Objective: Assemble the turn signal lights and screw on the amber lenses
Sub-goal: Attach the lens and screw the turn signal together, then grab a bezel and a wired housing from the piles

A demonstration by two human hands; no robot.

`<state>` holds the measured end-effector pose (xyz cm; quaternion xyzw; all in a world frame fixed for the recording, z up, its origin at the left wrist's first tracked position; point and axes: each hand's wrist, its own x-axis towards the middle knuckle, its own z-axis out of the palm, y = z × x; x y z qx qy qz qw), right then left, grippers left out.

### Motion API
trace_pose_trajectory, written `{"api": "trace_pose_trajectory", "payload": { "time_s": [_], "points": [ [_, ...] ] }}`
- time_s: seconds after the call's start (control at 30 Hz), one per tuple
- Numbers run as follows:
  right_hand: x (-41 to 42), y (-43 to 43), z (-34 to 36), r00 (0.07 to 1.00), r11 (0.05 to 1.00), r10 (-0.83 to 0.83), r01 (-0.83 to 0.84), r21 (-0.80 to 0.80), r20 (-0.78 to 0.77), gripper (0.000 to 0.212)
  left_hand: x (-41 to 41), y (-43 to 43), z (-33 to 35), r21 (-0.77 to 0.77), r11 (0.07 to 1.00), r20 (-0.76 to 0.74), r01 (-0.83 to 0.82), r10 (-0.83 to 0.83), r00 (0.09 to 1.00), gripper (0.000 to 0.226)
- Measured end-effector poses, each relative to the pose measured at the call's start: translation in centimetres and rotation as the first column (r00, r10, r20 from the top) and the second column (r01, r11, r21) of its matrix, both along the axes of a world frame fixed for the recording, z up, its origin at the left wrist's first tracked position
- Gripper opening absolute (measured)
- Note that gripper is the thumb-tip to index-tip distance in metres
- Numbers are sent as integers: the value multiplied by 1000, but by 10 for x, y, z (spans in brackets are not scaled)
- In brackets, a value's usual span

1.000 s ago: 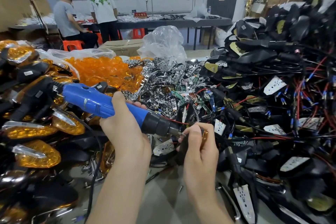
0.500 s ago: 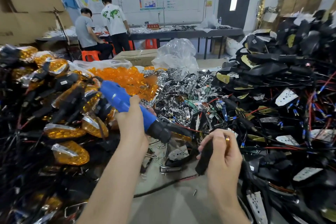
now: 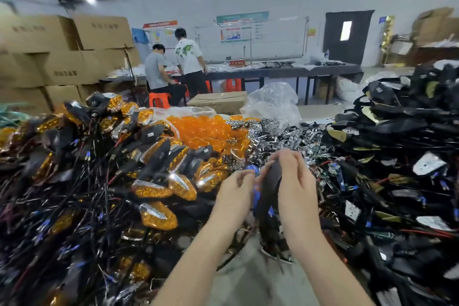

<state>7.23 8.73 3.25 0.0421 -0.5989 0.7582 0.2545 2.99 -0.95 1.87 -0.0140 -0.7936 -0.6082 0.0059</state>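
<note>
The housing point(image 3: 269, 185) is black, smooth and curved. The right hand point(image 3: 295, 181) grips it; the left hand point(image 3: 232, 191) grips a blue driver point(image 3: 252, 170) (mostly hidden).

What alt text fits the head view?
The right hand grips a black lamp housing and the left hand a blue screwdriver, above a workbench. Finished amber-lensed lights pile up left, loose amber lenses behind, black wired housings right.

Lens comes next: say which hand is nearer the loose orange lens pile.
Left. The left hand, gripping the blue screwdriver, lies in front of the lens pile; the right hand, farther right, grips a black housing.
</note>
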Motion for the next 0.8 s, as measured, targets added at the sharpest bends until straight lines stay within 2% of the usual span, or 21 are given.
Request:
{"api": "trace_pose_trajectory", "payload": {
  "time_s": [0.1, 0.17, 0.27, 0.37, 0.43, 0.53, 0.6, 0.67, 0.8],
  "points": [
    [-9, -8, 22, 999, 970, 32, -30, -242, 1, 32, 32, -26, 27, 111, 955, -41, 277, -274, 961, 39],
    [-16, -15, 43, 996, 910, 88, -87, -405, -15, 34, 45, -41, 42, 10, 945, -132, 327, -323, 937, 44],
    [-25, -31, 73, 984, 833, 163, -180, -523, -79, 33, 52, -61, 69, -146, 956, -347, 254, -290, 892, 35],
    [-33, -49, 96, 953, 800, 244, -303, -517, -181, 35, 51, -81, 96, -291, 952, -550, 94, -247, 798, 26],
    [-39, -61, 110, 941, 817, 290, -338, -468, -174, 39, 46, -98, 112, -341, 939, -632, -30, -206, 747, 24],
    [-47, -80, 119, 945, 890, 321, -322, -322, -59, 51, 25, -127, 123, -374, 888, -717, -267, -94, 691, 28],
    [-55, -89, 115, 946, 912, 323, -309, -270, 9, 58, 2, -148, 118, -405, 810, -734, -423, -13, 679, 36],
    [-59, -91, 104, 947, 918, 313, -282, -277, 72, 56, -21, -171, 101, -468, 721, -691, -511, 61, 720, 38],
    [-65, -82, 70, 948, 932, 277, -225, -284, 158, 40, -45, -205, 50, -652, 589, -448, -477, 208, 869, 42]
  ]
}}
